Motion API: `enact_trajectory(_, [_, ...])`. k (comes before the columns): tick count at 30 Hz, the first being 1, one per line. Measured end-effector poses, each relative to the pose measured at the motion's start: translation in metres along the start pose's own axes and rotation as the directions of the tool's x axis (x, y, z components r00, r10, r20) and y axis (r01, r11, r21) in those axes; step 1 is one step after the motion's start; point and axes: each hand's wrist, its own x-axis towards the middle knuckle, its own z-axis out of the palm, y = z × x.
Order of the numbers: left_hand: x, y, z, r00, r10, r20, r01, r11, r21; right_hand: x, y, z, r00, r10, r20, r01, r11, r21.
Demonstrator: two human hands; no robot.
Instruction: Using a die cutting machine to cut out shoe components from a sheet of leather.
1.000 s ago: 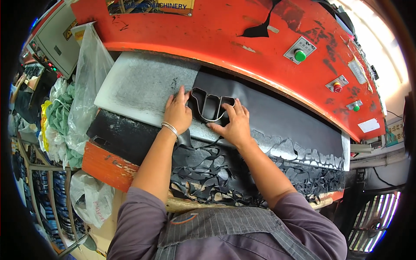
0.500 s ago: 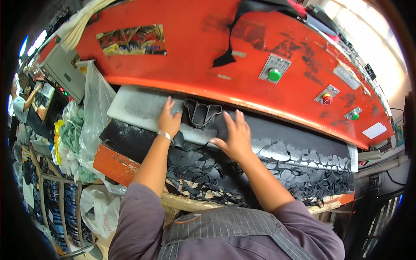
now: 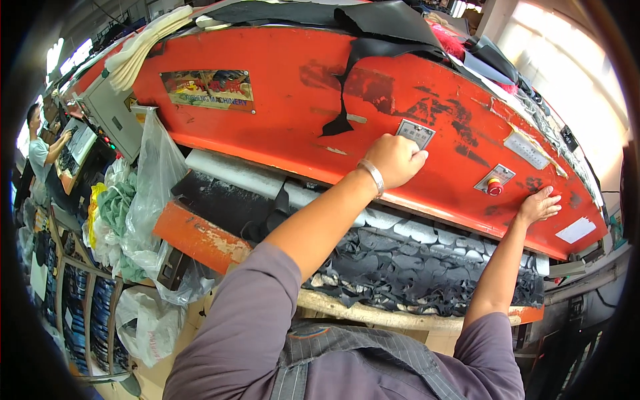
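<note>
My left hand [image 3: 398, 161] is closed in a fist with its thumb sticking out. It lies against the red panel [image 3: 280, 120] of a large press, just below a metal button plate [image 3: 415, 133], and covers the button there. Farther right, my right hand [image 3: 540, 205] rests on the same panel with fingers stretched out, hiding the small button plate under it. A red knob [image 3: 494, 187] on its own plate sits between the hands. Under the panel's lower edge runs a white cutting board [image 3: 233, 172]. The black metal cutting die is out of sight.
Black sheet offcuts [image 3: 407, 273] are heaped along the near side of the board, above a wooden rail [image 3: 373, 319]. Plastic bags [image 3: 152, 193] hang at the left. Beyond them, another person [image 3: 41, 153] stands at a machine. Black sheets [image 3: 387, 23] lie on top of the press.
Both hands have left the board and the die and moved up and right onto the panel's buttons. The die has gone from view. The left hand has closed.
</note>
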Motion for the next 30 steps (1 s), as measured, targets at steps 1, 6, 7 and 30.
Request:
enact_trajectory(1, [-0.008,0.004,0.0,1.0,0.018,0.013,-0.02,0.986,0.165,-0.002,0.003,-0.008,0.999,0.021,0.049,-0.025,0.996,0.088])
enact_trajectory(6, [-0.119,0.01,-0.018,0.981,-0.16,0.113,0.148,0.983,0.105,-0.023,-0.018,-0.082,0.957,0.03,0.288,-0.202,0.781,0.591])
enact_trajectory(7, [-0.155,0.001,-0.026,0.973,-0.164,0.162,0.134,0.974,0.182,-0.016,-0.01,-0.096,0.963,0.015,0.269,-0.167,0.817,0.552])
enact_trajectory(30, [-0.285,-0.012,-0.079,0.829,-0.53,0.179,0.452,0.823,0.342,-0.381,-0.352,0.039,-0.702,-0.662,-0.264,0.128,-0.481,0.867])
